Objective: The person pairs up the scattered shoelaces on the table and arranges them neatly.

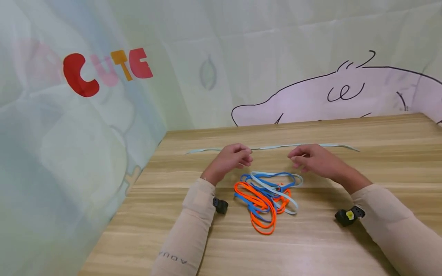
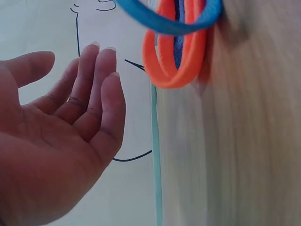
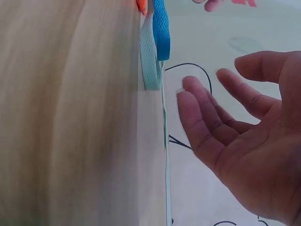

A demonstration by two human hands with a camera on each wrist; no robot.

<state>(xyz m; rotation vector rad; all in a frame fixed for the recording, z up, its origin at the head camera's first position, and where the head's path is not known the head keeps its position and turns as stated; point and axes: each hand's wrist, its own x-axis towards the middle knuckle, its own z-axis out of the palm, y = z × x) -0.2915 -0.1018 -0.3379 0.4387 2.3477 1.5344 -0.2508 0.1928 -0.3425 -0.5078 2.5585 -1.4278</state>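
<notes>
A pale mint flat lace (image 1: 272, 147) lies stretched nearly straight across the far part of the table. Nearer to me is a loose tangle of looped laces: an orange one (image 1: 264, 232), a blue one (image 1: 252, 210) and a pale mint one (image 1: 293, 211). My left hand (image 1: 233, 158) hovers at the tangle's far left, fingers loosely bent and holding nothing. Over on the far right of it, my right hand (image 1: 317, 161) is likewise relaxed, its palm bare in the right wrist view. In the head view both hands overlap parts of the straight lace.
The wood-grain table (image 1: 155, 226) ends at a printed cloth backdrop (image 1: 193, 76) behind and a second cloth wall on the left with coloured letters (image 1: 83, 76). Small black devices sit at both wrists, the left one (image 1: 221, 206) and the right one (image 1: 348, 216).
</notes>
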